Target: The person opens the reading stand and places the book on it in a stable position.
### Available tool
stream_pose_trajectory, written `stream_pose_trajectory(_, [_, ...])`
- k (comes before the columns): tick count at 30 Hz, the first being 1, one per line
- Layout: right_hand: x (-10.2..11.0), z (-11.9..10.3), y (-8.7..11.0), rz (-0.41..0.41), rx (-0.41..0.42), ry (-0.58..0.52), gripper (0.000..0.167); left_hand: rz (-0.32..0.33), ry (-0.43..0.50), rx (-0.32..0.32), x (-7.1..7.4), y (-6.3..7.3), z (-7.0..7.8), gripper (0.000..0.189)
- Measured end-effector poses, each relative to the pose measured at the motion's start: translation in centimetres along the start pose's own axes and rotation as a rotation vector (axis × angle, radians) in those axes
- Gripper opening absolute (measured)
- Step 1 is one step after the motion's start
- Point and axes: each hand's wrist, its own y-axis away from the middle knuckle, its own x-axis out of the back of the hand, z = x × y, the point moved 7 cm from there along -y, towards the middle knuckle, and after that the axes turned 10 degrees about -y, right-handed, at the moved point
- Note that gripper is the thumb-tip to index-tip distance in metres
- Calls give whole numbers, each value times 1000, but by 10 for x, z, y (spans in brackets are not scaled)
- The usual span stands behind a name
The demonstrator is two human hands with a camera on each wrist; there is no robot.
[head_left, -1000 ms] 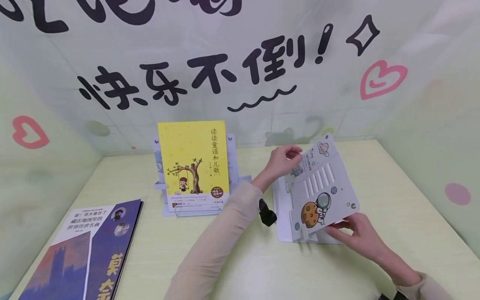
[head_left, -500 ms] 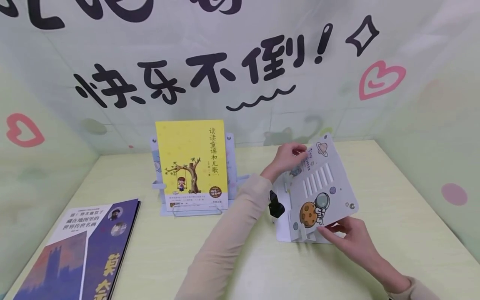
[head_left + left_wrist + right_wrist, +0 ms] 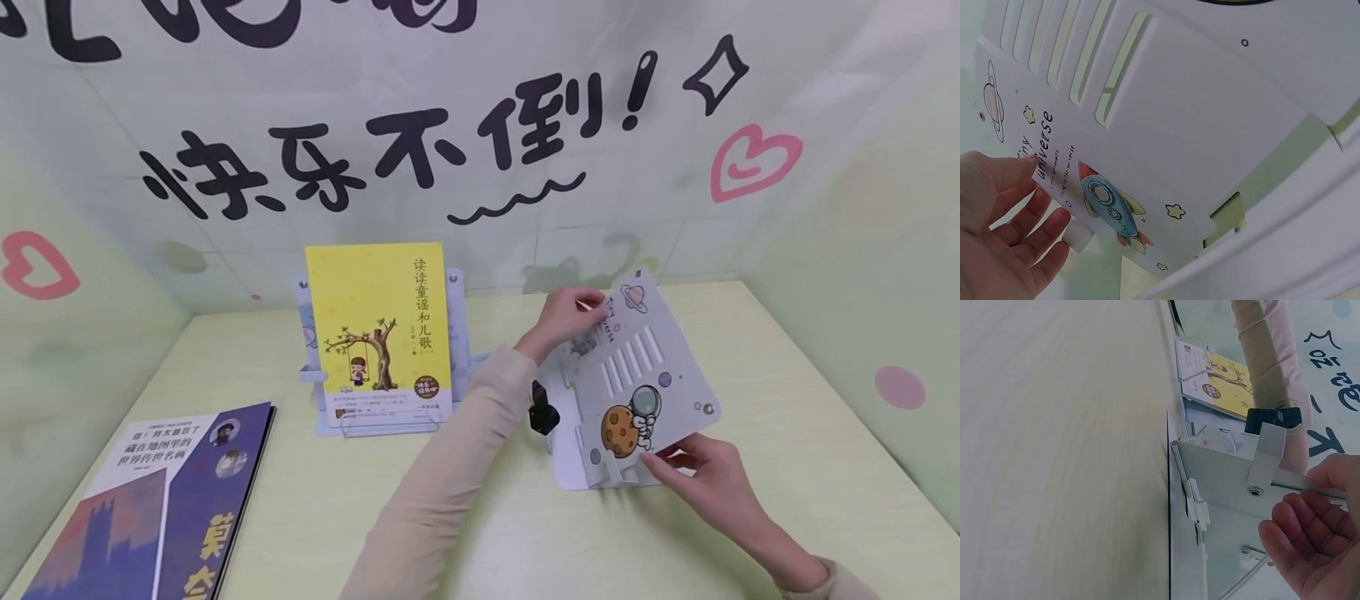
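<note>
A white metal book stand point(image 3: 660, 350) with cartoon space prints stands on the right of the table in the head view, its slotted panel tilted up over a flat base plate point(image 3: 570, 467). My left hand point(image 3: 566, 321) pinches the panel's upper left edge; in the left wrist view the thumb point(image 3: 1013, 170) lies on the printed words and the other fingers are behind. At the panel's lower right edge, my right hand point(image 3: 705, 479) grips with the thumb in front. The right wrist view shows its fingers point(image 3: 1294, 528) curled under the panel edge.
A yellow children's book point(image 3: 378, 325) stands upright on a second, pale blue stand point(image 3: 459, 333) at the back left of centre. A large blue and white book point(image 3: 195, 483) lies at the table's left. Printed wall sheets point(image 3: 637, 225) enclose the back and sides.
My left hand has slid slightly further onto the panel, so its thumb covers part of the printed words. The panel has shifted only a little, and both hands keep their grip.
</note>
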Motion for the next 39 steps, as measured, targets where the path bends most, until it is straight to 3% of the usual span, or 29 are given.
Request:
stream_pose_trajectory(9, [17,12,-2,-1,-81,-26,19,90,37,69,19,5,-15,24])
stream_pose_trajectory(20, [36,30,-19,19,-210,25,1,172,6,91,46,15,-31,13])
stream_pose_trajectory(33, [58,48,-52,72,-230,120,10,260,48,199,62,31,-50,8])
stream_pose_trajectory(39, [65,59,-69,96,-200,159,15,293,65,268,65,43,-52,10])
